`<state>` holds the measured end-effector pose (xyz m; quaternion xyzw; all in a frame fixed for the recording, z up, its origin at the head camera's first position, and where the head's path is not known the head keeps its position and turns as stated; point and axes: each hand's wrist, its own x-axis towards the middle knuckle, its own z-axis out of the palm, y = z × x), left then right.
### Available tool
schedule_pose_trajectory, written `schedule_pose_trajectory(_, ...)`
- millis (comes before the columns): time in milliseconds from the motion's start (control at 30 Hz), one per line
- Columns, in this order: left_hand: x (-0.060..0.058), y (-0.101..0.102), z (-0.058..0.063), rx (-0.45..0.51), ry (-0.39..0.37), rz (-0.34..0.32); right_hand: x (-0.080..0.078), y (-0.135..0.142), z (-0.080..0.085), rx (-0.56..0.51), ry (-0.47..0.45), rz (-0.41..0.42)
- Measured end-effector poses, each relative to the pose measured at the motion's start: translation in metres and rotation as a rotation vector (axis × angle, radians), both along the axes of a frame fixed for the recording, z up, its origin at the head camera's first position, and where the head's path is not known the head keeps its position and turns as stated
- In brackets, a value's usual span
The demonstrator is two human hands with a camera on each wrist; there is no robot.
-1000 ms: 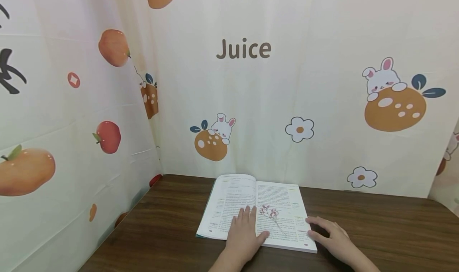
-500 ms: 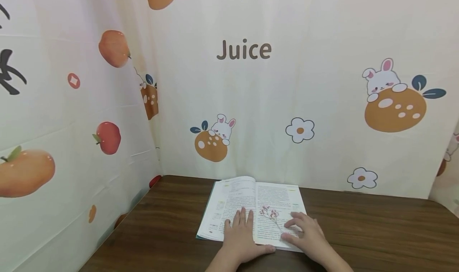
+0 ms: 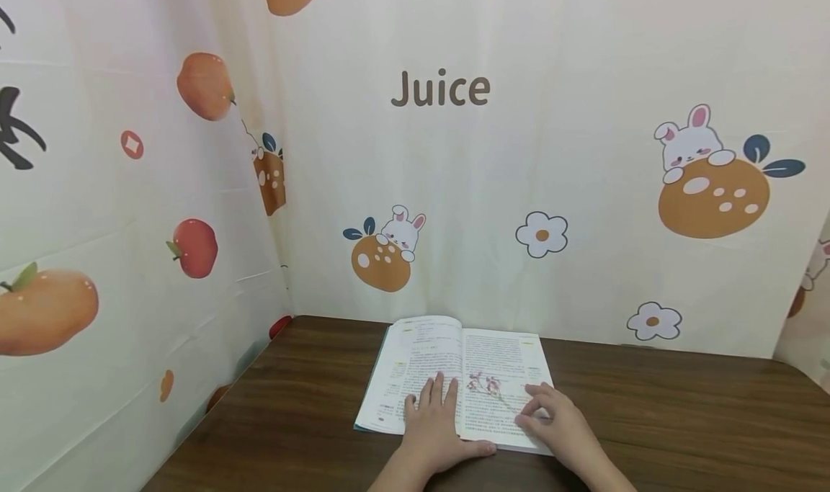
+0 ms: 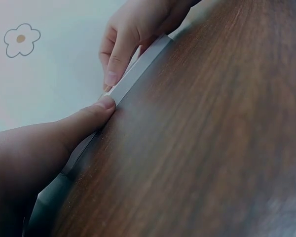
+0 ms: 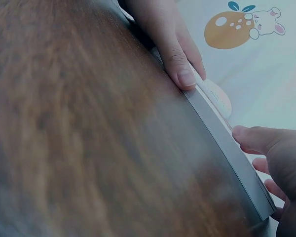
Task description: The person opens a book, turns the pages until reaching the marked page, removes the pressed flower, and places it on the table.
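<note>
An open book (image 3: 496,348) with printed pages lies on the table. My left hand (image 3: 432,427) rests with fingers spread on the left page near the spine. Its thumb (image 4: 104,102) presses at the book's near edge. On the right page is a dried flower sprig (image 3: 488,386) with small pinkish-red blooms and a thin stem. My right hand (image 3: 556,421) is over the lower right of that page, thumb and forefinger pinching the stem's lower end. In the right wrist view the right fingers (image 5: 254,136) are close over the page; the sprig is hidden there.
The dark wood-grain table (image 3: 681,405) extends to both sides of the book. A pale curtain (image 3: 493,168) printed with fruit, rabbits and flowers hangs right behind the table's far edge and along the left side.
My right hand has moved left from beside the book onto the right page, and its fingers have closed at the stem. My left hand has slid slightly, spreading its fingers, thumb lower.
</note>
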<state>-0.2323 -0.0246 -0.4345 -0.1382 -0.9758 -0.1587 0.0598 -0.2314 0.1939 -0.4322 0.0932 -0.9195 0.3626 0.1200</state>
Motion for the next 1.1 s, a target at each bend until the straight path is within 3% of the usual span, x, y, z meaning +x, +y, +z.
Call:
schedule_pose_trajectory(333, -0.003, 0.0, -0.002, 0.007, -0.009, 0.015, -0.001, 0.002, 0.003, -0.015, -0.023, -0.033)
schedule_pose_trajectory(467, -0.003, 0.001, -0.002, 0.018, 0.0, 0.012, -0.005, 0.019, 0.001, -0.037, -0.029, -0.075)
schedule_pose_trajectory(600, -0.003, 0.0, -0.002, 0.019, 0.005, 0.003, -0.006, 0.057, -0.001, -0.059, -0.01, -0.163)
schedule_pose_trajectory(800, -0.005, -0.002, 0.0, 0.03, 0.02, 0.004, 0.002, 0.111, -0.001, -0.014, 0.034, -0.376)
schedule_pose_trajectory(967, -0.01, -0.008, 0.003, 0.135, 0.128, 0.061, 0.004, 0.123, 0.003, 0.043, -0.026, -0.515)
schedule_pose_trajectory(1100, -0.018, -0.021, 0.002, 0.195, 0.191, 0.134, 0.004, 0.123, 0.002, 0.089, -0.095, -0.551)
